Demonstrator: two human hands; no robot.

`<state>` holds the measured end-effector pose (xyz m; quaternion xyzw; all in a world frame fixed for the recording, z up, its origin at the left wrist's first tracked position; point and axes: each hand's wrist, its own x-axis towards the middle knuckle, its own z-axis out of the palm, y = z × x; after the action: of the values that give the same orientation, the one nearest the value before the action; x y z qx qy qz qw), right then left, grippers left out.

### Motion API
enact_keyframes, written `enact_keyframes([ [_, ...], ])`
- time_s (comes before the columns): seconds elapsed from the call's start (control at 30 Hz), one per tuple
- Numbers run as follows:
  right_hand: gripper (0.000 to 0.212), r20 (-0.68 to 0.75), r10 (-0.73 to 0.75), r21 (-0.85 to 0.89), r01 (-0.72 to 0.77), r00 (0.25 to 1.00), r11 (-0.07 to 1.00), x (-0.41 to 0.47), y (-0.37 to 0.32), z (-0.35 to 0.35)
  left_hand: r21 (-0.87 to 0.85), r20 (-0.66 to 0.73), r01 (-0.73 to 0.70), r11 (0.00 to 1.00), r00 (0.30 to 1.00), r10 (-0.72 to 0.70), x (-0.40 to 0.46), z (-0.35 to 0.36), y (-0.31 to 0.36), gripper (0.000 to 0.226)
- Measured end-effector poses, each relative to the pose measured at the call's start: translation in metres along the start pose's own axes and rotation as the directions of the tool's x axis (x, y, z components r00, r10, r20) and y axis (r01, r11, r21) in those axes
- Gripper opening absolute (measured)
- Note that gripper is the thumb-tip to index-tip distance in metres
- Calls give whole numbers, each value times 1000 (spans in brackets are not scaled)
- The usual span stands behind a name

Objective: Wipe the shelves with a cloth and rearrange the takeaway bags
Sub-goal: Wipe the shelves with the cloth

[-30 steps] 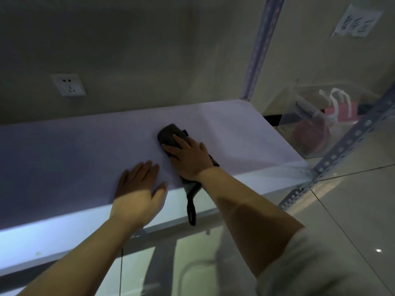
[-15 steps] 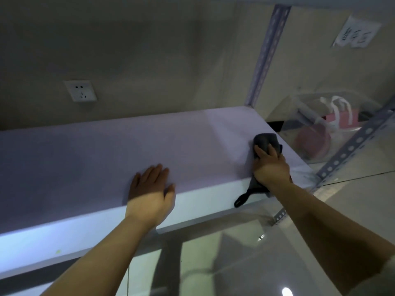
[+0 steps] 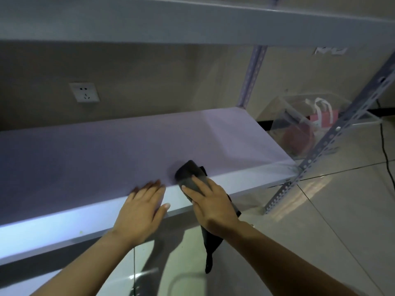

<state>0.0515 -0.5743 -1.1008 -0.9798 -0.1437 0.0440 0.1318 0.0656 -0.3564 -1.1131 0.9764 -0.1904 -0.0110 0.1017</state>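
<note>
A white shelf board [image 3: 106,150] runs across the view with nothing standing on it. My right hand [image 3: 211,206] presses a dark grey cloth [image 3: 190,174] flat on the shelf near its front edge, and a tail of the cloth hangs down below the edge. My left hand [image 3: 141,212] lies flat with fingers apart on the front edge, just left of the cloth. A pink takeaway bag [image 3: 322,114] with white handles sits inside a clear plastic bin [image 3: 284,116] on the floor to the right of the rack.
Another shelf [image 3: 192,20] hangs above. Perforated metal uprights stand at the back right [image 3: 252,75] and front right [image 3: 333,135]. A wall socket [image 3: 84,92] is behind the shelf. A black cable [image 3: 384,150] trails on the tiled floor at far right.
My right hand has slid the cloth from the shelf's right end back leftwards to beside my left hand. My left hand stays on the front edge.
</note>
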Motion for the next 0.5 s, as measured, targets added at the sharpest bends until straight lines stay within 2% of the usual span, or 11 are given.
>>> enact_keyframes([
  [0.13,47,-43,-190,2,190,981,982,-6,10,1,-51,45,16,999,999,-14,-31,-5,-7,80],
  [0.23,49,-40,-206,110,210,978,972,-13,8,-10,-144,148,75,987,988,-53,-35,-25,0,83],
  [0.3,48,-71,-207,237,218,976,947,-24,-1,-23,-266,212,164,950,971,-108,-38,-41,12,72],
  [0.4,43,-94,-217,398,236,972,887,-47,-21,-43,-499,301,279,821,944,-138,-48,-68,33,66],
  [0.5,41,-103,-199,464,224,975,857,-71,-47,-76,-728,303,318,607,944,-132,-61,-107,56,66],
])
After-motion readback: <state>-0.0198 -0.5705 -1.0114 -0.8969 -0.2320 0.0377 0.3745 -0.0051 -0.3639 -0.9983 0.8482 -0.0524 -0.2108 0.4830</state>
